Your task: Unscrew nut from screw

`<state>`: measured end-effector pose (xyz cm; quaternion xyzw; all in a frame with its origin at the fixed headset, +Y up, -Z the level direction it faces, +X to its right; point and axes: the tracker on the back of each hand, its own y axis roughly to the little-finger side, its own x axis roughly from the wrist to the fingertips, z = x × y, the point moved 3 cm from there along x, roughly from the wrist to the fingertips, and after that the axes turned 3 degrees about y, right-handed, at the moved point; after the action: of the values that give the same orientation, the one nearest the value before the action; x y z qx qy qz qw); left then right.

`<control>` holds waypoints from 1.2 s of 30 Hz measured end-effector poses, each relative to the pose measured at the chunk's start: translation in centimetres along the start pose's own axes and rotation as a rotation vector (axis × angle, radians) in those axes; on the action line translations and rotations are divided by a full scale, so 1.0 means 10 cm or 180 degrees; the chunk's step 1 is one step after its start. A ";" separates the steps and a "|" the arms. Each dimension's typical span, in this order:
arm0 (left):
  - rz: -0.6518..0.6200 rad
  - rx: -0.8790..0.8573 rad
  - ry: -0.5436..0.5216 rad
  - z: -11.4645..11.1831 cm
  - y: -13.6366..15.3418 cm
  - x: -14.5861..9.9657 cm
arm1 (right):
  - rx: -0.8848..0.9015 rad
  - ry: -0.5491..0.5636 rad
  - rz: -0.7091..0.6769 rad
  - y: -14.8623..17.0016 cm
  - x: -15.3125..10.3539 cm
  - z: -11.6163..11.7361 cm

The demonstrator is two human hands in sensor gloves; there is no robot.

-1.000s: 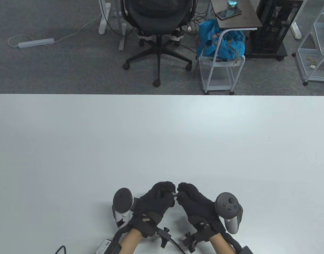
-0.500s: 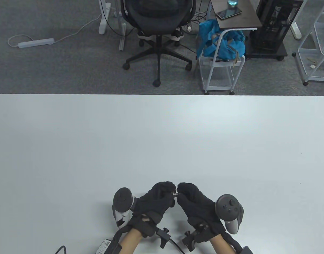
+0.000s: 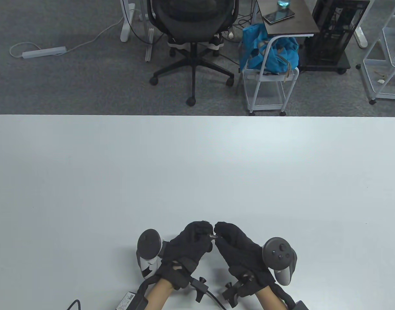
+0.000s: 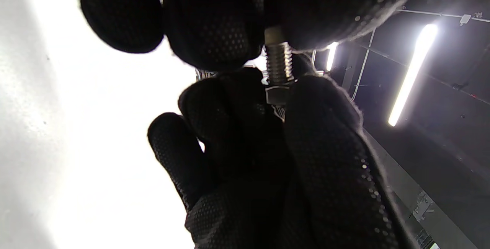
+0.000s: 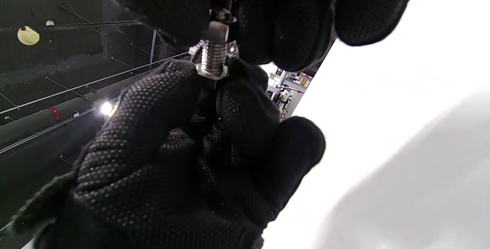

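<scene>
Low over the white table's near edge, a small steel screw lies level between my two black-gloved hands. My left hand pinches one end of it. My right hand pinches the other end, where the nut sits. The left wrist view shows the threaded shaft running from my left fingertips down to the hex nut, which the right thumb and finger grip. In the right wrist view the same shaft bridges both gloves. The screw's ends are hidden by fingers.
A tracker rides on each hand, the left tracker and the right tracker, and cables trail off the bottom edge. Past the table's far edge stand an office chair and a white cart holding a blue bag.
My right hand has rolled a little at the wrist, its tracker shifting slightly down and right. The left hand and the screw have stayed in place.
</scene>
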<state>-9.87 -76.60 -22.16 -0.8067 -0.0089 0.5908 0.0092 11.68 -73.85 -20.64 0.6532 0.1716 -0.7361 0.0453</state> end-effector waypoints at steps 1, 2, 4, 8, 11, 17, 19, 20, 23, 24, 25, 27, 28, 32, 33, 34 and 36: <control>-0.0004 -0.0004 -0.0008 0.00 0.00 0.00 | 0.0009 -0.0005 0.0010 0.01 0.00 0.00; -0.0006 0.0006 -0.0005 0.00 0.00 0.00 | 0.0019 -0.0018 0.0037 0.02 0.00 0.00; -0.0012 0.0017 -0.0003 0.00 0.00 0.00 | 0.0045 -0.0058 0.0135 0.06 0.00 0.01; -0.0019 0.0025 0.0007 0.00 0.00 0.00 | 0.0076 -0.0052 0.0305 0.12 -0.01 0.01; -0.0018 0.0036 0.0010 0.00 0.00 0.00 | 0.0090 -0.0053 0.0310 0.11 -0.01 0.01; -0.0013 0.0046 0.0017 -0.01 0.00 0.00 | 0.0004 0.0039 0.0097 0.02 0.00 -0.01; -0.0016 0.0034 0.0014 -0.01 0.00 0.00 | -0.0032 0.0044 0.0035 0.00 0.00 -0.01; -0.0015 0.0027 0.0008 0.00 0.00 0.00 | -0.0030 0.0036 0.0030 -0.01 0.00 -0.01; 0.0002 0.0003 -0.0030 0.01 0.01 0.00 | -0.0012 -0.0052 0.0027 -0.01 0.00 0.00; 0.0006 -0.0005 -0.0035 0.01 0.01 0.00 | -0.0009 -0.0053 0.0036 0.00 0.00 0.00; 0.0007 -0.0011 -0.0033 0.01 0.01 0.00 | -0.0001 -0.0037 0.0043 0.00 0.00 0.00; 0.0002 0.0000 -0.0027 0.00 0.01 0.00 | 0.0001 -0.0045 0.0077 0.02 0.00 0.00; -0.0003 0.0010 -0.0022 0.00 0.01 0.00 | 0.0006 -0.0060 0.0118 0.04 0.00 0.01; -0.0005 0.0008 -0.0017 0.00 0.01 0.00 | 0.0075 -0.0078 0.0367 0.12 -0.01 0.01; -0.0006 0.0007 -0.0014 0.00 0.01 0.00 | 0.0079 -0.0084 0.0387 0.13 -0.01 0.01; -0.0010 0.0012 -0.0009 0.00 0.01 0.00 | 0.0083 -0.0089 0.0395 0.14 0.00 0.01; -0.0013 0.0025 0.0003 0.00 0.01 0.00 | 0.0089 -0.0092 0.0366 0.12 0.00 0.02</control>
<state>-9.86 -76.69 -22.16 -0.8069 -0.0082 0.5905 0.0135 11.83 -75.07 -20.82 0.6519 0.1227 -0.7439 0.0809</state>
